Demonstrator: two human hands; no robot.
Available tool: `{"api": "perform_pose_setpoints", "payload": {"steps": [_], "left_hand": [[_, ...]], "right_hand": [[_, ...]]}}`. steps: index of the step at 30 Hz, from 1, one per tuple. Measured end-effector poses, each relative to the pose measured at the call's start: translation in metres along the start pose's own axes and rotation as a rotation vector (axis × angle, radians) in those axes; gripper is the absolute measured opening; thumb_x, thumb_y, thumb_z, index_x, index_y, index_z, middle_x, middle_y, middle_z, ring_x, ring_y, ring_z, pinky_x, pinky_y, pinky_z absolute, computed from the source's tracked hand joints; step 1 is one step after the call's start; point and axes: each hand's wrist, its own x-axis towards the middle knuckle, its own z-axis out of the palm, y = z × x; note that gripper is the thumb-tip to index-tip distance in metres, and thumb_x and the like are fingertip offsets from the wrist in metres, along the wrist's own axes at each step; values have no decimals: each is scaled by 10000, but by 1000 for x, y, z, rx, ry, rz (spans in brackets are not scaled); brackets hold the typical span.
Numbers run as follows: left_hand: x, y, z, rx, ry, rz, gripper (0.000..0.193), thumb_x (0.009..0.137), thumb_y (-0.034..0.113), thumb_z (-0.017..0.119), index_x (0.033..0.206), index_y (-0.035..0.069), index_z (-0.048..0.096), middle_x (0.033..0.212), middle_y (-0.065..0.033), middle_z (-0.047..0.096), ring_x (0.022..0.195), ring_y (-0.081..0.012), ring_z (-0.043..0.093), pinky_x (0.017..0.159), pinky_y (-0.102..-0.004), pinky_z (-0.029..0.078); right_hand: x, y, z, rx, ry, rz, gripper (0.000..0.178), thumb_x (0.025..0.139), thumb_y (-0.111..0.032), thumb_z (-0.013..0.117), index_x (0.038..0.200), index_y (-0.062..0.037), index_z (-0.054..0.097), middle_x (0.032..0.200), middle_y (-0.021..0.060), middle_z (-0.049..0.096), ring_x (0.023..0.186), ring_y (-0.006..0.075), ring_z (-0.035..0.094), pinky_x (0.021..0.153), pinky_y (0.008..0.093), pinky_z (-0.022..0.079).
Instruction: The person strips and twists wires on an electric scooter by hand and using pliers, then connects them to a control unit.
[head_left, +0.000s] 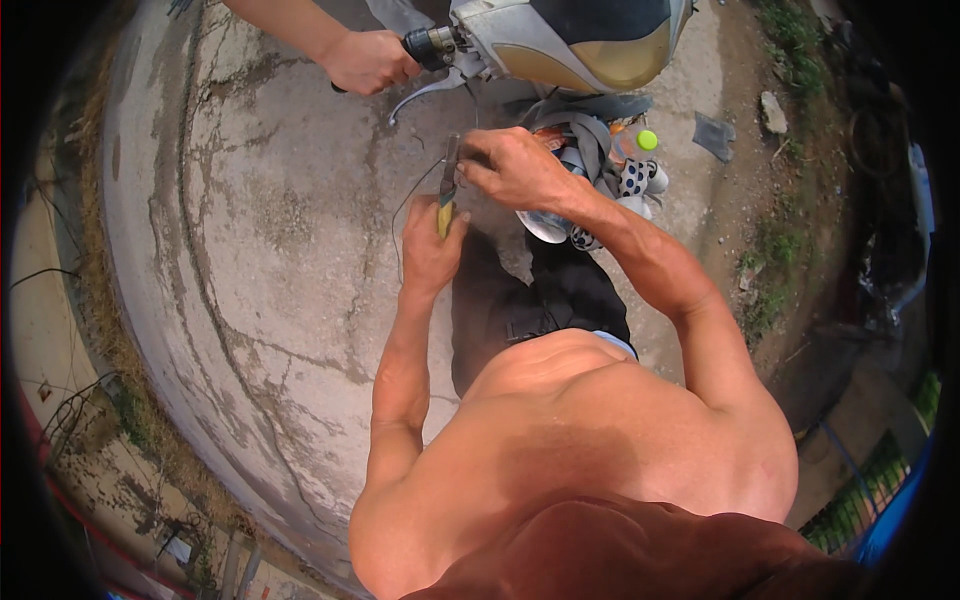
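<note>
My left hand (pixel 432 245) is closed around a hand tool with a yellow handle (pixel 445 218) and a greyish upper end; its exact kind is too small to tell. Beside that upper end, my right hand (pixel 512 165) has its thumb and fingers pinched together. Whatever they may grip is hidden. A thin dark wire (pixel 397 222) curves from near the tool down past my left wrist. Both hands are held over my dark trousers (pixel 495 300), just below a scooter's brake lever (pixel 425 90).
Another person's hand (pixel 370 62) rests by the black handlebar grip (pixel 430 47) of a white-and-gold scooter (pixel 590 45). Right of my hands lie grey cloth (pixel 590 140), a bottle with a lime-green cap (pixel 647 140) and spotted containers (pixel 634 178). Cracked concrete (pixel 290 220) spreads left.
</note>
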Motion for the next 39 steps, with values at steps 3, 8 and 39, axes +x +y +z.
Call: {"api": "perform_pose_setpoints", "payload": {"steps": [3, 8, 39], "left_hand": [[0, 6, -6, -566, -278, -505, 218, 976, 171, 693, 1087, -9, 638, 966, -146, 686, 811, -236, 682, 689, -359, 547], [-9, -6, 8, -1259, -297, -547, 249, 1007, 248, 679, 1107, 29, 614, 996, -126, 686, 804, -213, 676, 684, -354, 570], [45, 32, 26, -1064, 403, -599, 181, 994, 69, 628, 1144, -18, 680, 1030, -77, 688, 908, -179, 639, 803, -336, 542]], "right_hand": [[6, 4, -8, 48, -67, 33, 214, 916, -174, 685, 979, 29, 667, 833, 219, 660, 737, 388, 636, 669, 435, 506], [14, 24, -2, 307, -117, 64, 215, 946, -198, 692, 946, 14, 657, 735, 77, 613, 635, 187, 551, 609, 358, 456], [-14, 41, -3, 396, 94, -9, 264, 914, -243, 802, 1006, 2, 767, 898, 114, 697, 824, 218, 677, 761, 349, 528]]}}
